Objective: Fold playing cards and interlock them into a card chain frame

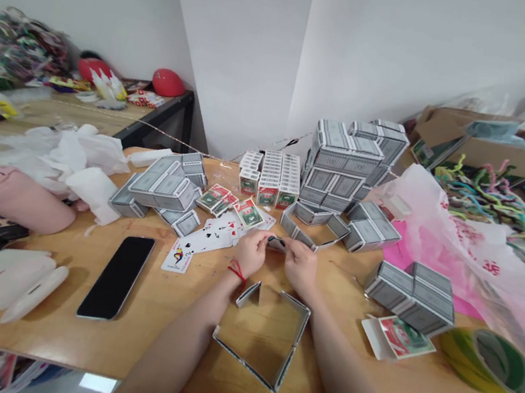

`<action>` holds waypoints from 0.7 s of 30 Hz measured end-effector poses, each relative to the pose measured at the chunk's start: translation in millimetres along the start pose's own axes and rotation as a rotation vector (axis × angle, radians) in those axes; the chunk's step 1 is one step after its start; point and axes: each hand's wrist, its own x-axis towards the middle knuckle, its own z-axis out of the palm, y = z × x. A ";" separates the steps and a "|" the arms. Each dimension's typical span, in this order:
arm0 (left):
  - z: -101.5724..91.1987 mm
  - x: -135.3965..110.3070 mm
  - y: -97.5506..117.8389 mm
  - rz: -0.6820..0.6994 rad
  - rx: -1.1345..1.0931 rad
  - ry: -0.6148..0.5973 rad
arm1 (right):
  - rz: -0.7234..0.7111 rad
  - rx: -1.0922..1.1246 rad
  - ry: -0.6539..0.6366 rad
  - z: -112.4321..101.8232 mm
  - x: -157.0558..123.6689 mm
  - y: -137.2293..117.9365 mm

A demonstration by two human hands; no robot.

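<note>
My left hand (251, 253), with a red string at the wrist, and my right hand (299, 268) meet over the table, fingers pinched on a playing card (277, 244). Most of the card is hidden by my fingers. Between my forearms, folded cards stand on edge as an open four-sided frame (296, 341). A small folded card (250, 294) stands by its upper left corner. Beyond my left hand lie loose face-up cards (212, 234) and a joker card (177, 259). Another card frame (297, 231) stands just past my right hand.
Card-built blocks form a tall stack (339, 163), with smaller blocks at left (163, 182) and right (412, 297). Boxed decks (270, 177) stand near the wall. A phone (116, 277), a pink roll (18, 199), a tape roll (492, 362) and a plastic bag (458, 238) surround the work area.
</note>
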 end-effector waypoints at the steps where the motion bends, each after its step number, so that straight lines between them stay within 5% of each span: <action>1: -0.4 -0.1 -0.4 0.021 0.011 -0.007 | 0.010 0.011 0.002 -0.4 0.4 -0.1; 8: -2.6 0.0 -2.9 0.108 0.011 -0.005 | 0.055 0.028 0.039 -1.9 2.4 -2.1; 21: 0.0 1.8 -2.7 -0.012 -0.004 0.073 | -0.039 -0.079 -0.090 -1.0 -3.1 -3.7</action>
